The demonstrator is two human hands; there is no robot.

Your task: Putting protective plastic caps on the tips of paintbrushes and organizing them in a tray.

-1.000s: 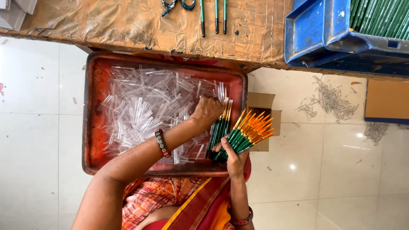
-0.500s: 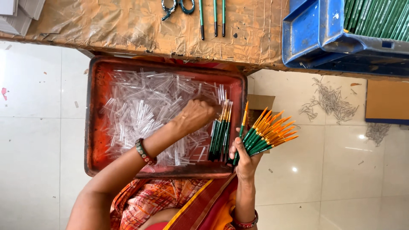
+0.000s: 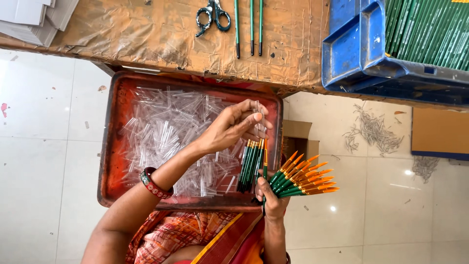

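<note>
Left hand (image 3: pixel 234 128) pinches a clear tube (image 3: pixel 262 117) over the tray (image 3: pixel 108 146); right hand (image 3: pixel 271 198) grips fanned brushes (image 3: pixel 303 178).

One red tray (image 3: pixel 110 146), one pair of scissors (image 3: pixel 213 14), three loose brushes (image 3: pixel 250 24), two blue crates (image 3: pixel 361 54).

Your right hand (image 3: pixel 271 201) hides the lower shafts of the fanned green paintbrushes (image 3: pixel 298 178), so you cannot tell how many it grips. The clear tube (image 3: pixel 262 120) pinched by your left hand (image 3: pixel 233 126) is too faint to trace fully. The blue crate (image 3: pixel 391 54) and cardboard stack (image 3: pixel 36 19) are cut off by the edges.
</note>
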